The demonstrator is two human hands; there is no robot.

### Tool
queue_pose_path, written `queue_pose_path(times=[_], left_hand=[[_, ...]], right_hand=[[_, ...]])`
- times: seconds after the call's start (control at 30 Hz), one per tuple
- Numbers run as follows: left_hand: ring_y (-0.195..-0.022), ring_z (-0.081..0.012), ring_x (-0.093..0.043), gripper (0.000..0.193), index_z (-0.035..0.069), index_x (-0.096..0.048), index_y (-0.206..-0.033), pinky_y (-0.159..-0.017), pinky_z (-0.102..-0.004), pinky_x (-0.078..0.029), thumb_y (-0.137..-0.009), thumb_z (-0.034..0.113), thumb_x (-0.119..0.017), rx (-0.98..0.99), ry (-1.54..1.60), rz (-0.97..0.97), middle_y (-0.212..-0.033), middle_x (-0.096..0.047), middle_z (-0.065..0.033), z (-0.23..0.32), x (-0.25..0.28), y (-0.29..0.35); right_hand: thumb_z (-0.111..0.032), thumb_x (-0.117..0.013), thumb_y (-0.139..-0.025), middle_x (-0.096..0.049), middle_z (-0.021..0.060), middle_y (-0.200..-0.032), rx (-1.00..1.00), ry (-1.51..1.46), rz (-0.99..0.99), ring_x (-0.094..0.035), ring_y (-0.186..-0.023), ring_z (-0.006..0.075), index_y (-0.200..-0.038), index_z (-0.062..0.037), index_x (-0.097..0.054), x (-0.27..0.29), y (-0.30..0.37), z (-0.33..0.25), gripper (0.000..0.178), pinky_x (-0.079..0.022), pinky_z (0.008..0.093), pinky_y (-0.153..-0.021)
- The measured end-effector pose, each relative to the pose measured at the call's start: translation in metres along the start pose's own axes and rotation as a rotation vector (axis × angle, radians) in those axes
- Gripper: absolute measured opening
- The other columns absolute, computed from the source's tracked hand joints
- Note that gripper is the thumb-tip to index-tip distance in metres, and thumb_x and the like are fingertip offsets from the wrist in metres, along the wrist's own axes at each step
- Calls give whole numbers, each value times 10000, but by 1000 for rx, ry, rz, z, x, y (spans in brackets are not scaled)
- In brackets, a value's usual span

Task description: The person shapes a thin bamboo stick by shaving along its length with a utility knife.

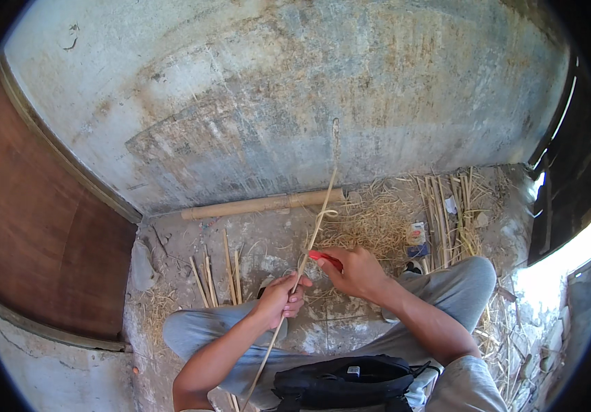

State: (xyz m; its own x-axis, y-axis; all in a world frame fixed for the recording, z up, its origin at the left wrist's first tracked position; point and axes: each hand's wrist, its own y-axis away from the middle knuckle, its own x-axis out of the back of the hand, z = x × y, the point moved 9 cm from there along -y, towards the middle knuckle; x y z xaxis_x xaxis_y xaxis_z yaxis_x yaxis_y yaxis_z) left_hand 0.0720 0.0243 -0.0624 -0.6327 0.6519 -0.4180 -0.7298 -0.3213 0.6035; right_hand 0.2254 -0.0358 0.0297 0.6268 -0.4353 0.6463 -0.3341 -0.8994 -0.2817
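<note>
A long, thin bamboo strip (pixel 319 223) runs slantwise from my lap up toward the wall. My left hand (pixel 284 301) is closed around its lower part, in front of my left knee. In my right hand (pixel 357 271) is a red-handled knife (pixel 324 259), its front end against the strip just above my left hand. The blade is too small to make out. A thin curl of shaving (pixel 328 213) stands off the strip above the knife.
Bamboo shavings (pixel 378 223) pile up before me. A thick bamboo pole (pixel 261 204) lies along the wall (pixel 350 89). Cut bamboo strips (pixel 440 213) lie right; others (pixel 230 268) are left. A small box (pixel 416 235) sits by my right knee, a black bag (pixel 343 381) on my lap.
</note>
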Motion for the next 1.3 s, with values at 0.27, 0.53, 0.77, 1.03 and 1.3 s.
queue_pose_path(times=[0.27, 0.53, 0.77, 1.03, 1.3], left_hand=[[-409, -52, -254, 375, 70, -530, -949, -348, -231, -227, -1080, 373, -353, 27, 90, -67, -566, -300, 60, 1, -2, 6], [-423, -57, -248, 364, 98, -478, -902, -366, -236, -205, -1084, 378, -333, -98, -64, 96, -593, -302, 48, 7, -2, 16], [-440, -62, -268, 365, 93, -459, -910, -388, -244, -193, -1083, 391, -337, -163, -192, 175, -616, -313, 39, 8, 3, 17], [-447, -63, -293, 360, 94, -466, -894, -395, -247, -208, -1075, 391, -371, -201, -252, 251, -628, -333, 37, 12, 4, 17], [-527, -86, -402, 426, 48, -520, -846, -497, -279, -363, -1080, 374, -378, -250, -500, 186, -629, -439, 9, -23, 11, 9]], right_hand=[[-335, -657, -915, -664, 157, -646, 75, 66, 15, -665, -579, 368, -882, -75, -732, -8, 3, -8, 273, -530, 457, -526], [-322, -704, -885, -647, 145, -620, 126, 93, 69, -657, -556, 331, -874, -52, -738, -6, 2, -17, 272, -518, 424, -501], [-341, -726, -862, -667, 125, -642, 118, 156, 99, -668, -558, 311, -876, -58, -743, -2, 3, -22, 284, -518, 410, -489], [-390, -678, -892, -677, 82, -647, 138, 213, 139, -665, -529, 297, -865, -106, -730, -4, 0, -20, 290, -525, 413, -463], [-388, -669, -902, -642, 136, -608, -188, 282, 226, -668, -590, 341, -952, -129, -766, 43, -26, 58, 281, -532, 441, -533]])
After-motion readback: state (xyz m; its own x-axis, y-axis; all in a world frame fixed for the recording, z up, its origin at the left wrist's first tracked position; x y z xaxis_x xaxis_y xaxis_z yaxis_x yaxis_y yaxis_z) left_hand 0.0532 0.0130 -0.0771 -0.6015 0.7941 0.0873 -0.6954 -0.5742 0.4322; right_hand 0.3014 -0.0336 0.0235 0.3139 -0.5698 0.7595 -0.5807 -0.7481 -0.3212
